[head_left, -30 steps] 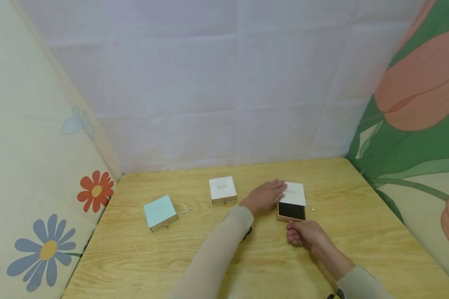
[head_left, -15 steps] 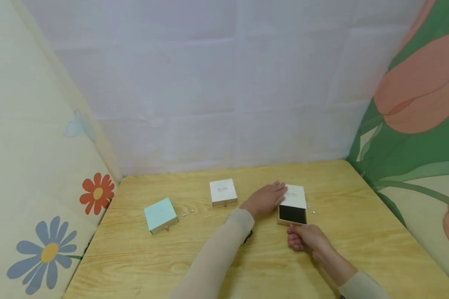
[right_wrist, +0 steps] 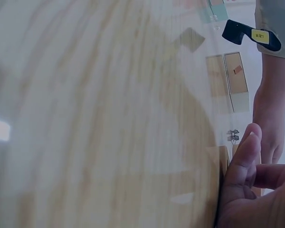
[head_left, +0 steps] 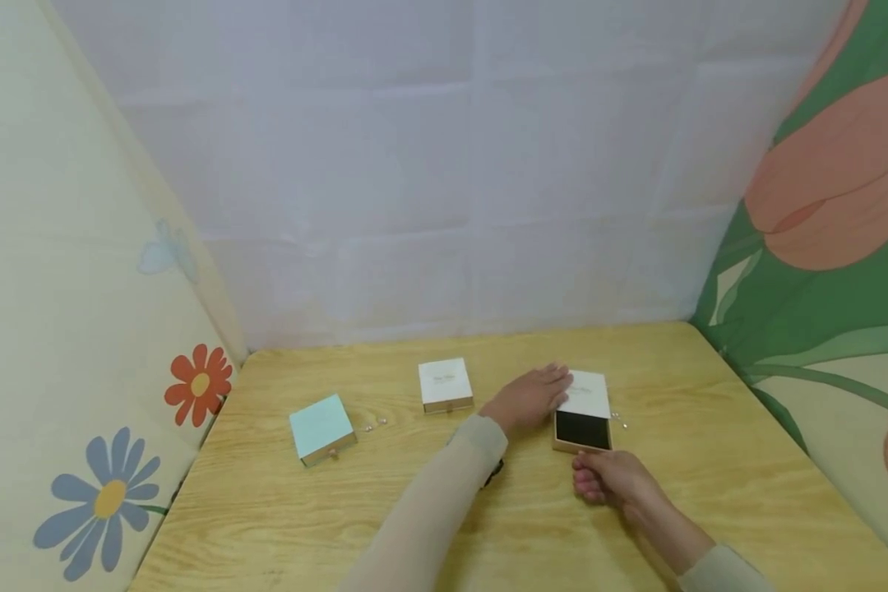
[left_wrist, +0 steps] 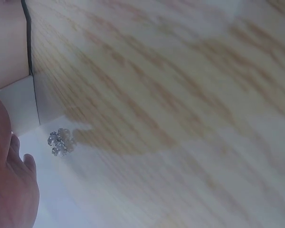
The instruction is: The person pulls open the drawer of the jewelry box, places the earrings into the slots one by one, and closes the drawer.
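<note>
My left hand (head_left: 529,397) rests with its extended fingers on the left part of the white lid sleeve (head_left: 588,393) of a small drawer-style gift box. The box's drawer (head_left: 582,430) is pulled out toward me, showing a black lining. My right hand (head_left: 617,477) has curled fingers, with thumb and forefinger pinched at the drawer's front edge; they hide whatever tab is there. A pair of earrings (head_left: 619,421) lies just right of this box. In the left wrist view, sparkly earrings (left_wrist: 59,142) lie on the table near my left hand (left_wrist: 12,185).
A second white box (head_left: 446,381), its drawer pushed in, stands left of my left hand. Farther left is a light blue box (head_left: 321,427) with a front tab, and earrings (head_left: 375,425) beside it. The wooden table (head_left: 266,526) meets a white cloth backdrop (head_left: 340,205).
The head view has tilted slightly upward. Both hands keep their places on the box, and the drawer stays pulled out by about the same amount.
</note>
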`<state>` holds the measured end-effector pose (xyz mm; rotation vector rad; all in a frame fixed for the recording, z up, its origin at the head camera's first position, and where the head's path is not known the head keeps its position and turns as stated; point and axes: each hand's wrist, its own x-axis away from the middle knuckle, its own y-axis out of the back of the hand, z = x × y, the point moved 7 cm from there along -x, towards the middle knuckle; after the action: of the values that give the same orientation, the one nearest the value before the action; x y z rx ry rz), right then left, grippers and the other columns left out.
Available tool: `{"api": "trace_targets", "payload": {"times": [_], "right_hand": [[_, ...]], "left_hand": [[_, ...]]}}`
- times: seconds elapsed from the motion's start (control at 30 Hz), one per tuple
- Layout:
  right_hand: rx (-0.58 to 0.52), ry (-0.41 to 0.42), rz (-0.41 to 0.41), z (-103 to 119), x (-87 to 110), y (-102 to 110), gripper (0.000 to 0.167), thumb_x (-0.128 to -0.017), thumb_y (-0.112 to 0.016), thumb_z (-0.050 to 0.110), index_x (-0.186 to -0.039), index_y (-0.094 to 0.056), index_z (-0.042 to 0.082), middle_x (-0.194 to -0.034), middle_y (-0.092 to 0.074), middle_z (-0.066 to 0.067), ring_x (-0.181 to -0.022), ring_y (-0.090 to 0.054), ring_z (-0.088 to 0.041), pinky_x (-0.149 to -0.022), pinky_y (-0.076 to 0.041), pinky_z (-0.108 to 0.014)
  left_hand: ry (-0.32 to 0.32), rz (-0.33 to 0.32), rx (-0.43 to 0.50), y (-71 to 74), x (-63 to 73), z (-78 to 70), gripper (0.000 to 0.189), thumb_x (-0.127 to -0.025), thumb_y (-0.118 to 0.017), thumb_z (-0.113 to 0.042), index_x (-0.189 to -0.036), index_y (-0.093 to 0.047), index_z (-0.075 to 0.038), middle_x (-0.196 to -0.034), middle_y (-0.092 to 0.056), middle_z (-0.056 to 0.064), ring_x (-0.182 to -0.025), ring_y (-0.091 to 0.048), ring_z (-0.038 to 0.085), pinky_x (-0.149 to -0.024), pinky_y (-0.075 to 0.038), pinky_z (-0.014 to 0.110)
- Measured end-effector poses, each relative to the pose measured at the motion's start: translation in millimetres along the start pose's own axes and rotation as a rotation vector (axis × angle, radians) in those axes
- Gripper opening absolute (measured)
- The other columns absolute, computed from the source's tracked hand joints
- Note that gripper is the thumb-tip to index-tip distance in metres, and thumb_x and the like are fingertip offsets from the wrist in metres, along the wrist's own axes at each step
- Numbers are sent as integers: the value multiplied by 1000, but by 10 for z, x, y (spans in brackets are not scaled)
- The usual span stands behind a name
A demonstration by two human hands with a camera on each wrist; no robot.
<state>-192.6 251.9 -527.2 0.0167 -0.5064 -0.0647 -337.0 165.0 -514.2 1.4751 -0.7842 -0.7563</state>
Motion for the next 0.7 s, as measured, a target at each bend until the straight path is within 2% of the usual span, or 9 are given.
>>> {"api": "trace_targets", "payload": {"times": [0.17,0.27,0.43,0.7], "right_hand": [[-1,-9,10,-26,11,-5,25,-104,-50,10,-95,-68,-5,-71,-69,-3,-61,-68,-11,-58,-58,-23],[-5,-20,15,-45,11,-12,25,-104,-50,10,-94,-68,-5,-70,-68,-3,-61,-67,-10,-57,-58,-23],[8,-8,10,-40,10,4,24,-104,-51,11,-96,-67,-5,-70,-68,-2,-61,-67,-10,-57,-58,-23],[13,2,17,-25,8,-7,25,-104,-51,12,-96,-68,-5,-71,-69,-2,-62,-68,-10,-58,-58,-22]], "left_hand": [[11,13,-9,-38,-16,-3,54,-112,-15,-43,-162,-18,-22,-169,-12,-6,-156,-7,11,-127,-12,28],[14,21,-8,4,16,-35,54,-112,-17,-42,-162,-18,-21,-169,-14,-5,-156,-9,12,-127,-13,29],[11,5,-11,65,32,-69,53,-113,-19,-40,-162,-20,-20,-169,-17,-4,-156,-12,13,-126,-16,30],[12,-6,-26,51,37,-45,53,-113,-18,-40,-162,-20,-20,-169,-15,-5,-156,-11,13,-127,-16,30]]}}
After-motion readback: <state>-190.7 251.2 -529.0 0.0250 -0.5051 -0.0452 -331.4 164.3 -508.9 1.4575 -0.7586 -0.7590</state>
